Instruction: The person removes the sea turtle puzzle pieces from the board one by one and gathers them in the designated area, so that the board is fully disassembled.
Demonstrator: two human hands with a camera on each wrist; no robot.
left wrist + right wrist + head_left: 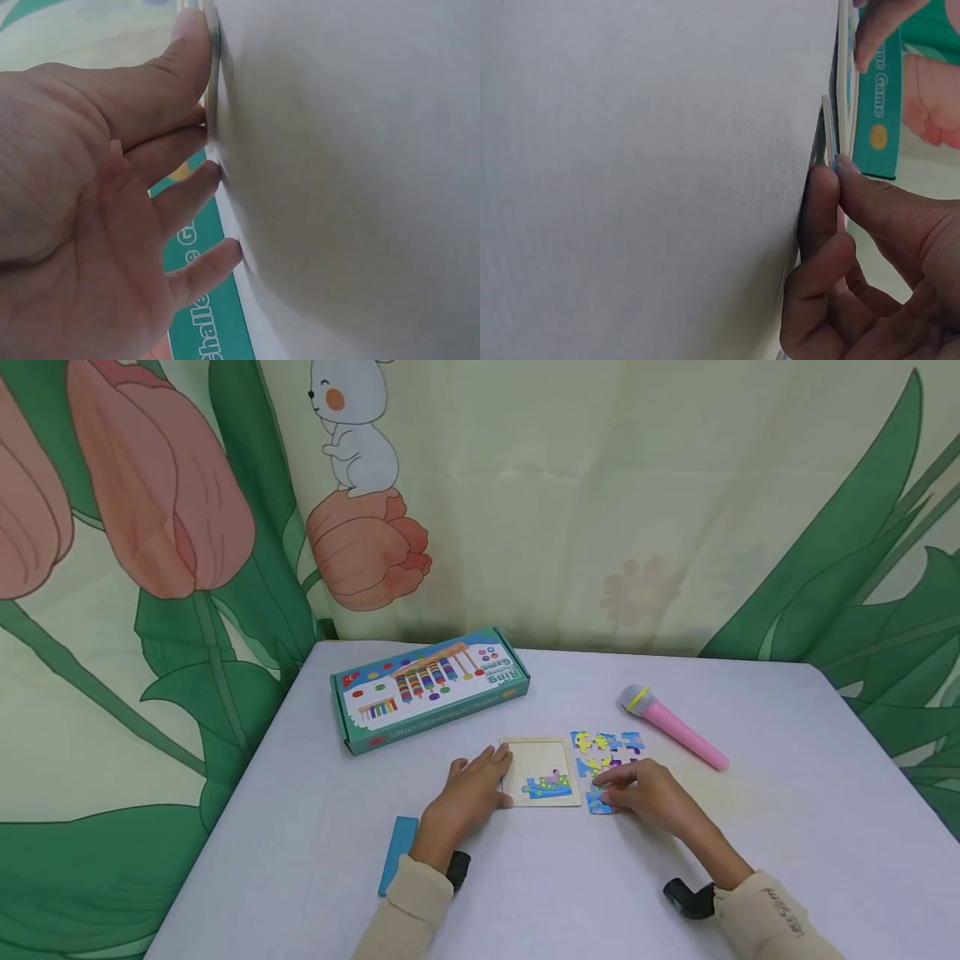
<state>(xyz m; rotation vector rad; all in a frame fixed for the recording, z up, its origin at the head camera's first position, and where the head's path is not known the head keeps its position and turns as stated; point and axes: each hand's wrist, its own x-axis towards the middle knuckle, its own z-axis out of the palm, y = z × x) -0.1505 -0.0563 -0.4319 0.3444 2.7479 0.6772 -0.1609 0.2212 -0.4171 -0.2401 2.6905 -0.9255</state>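
A shallow square wooden puzzle tray (534, 756) lies on the table with several joined pieces (549, 787) in its lower right part. My left hand (467, 789) rests against the tray's left edge, its thumb (176, 71) touching the rim and its other fingers spread. Just right of the tray, my right hand (648, 795) pinches a blue puzzle piece (597, 802) between thumb and index finger. The right wrist view shows this thin piece (827, 129) with one edge tipped up off the table. More loose pieces (600, 743) lie beyond the right hand, partly covered by it.
A green game box (431, 689) lies at the back left. A pink toy microphone (682, 732) is at the back right. A flat blue object (397, 853) sits beside the left forearm, partly hidden. White cloth covers the table (570, 893); a printed curtain (540, 527) hangs behind.
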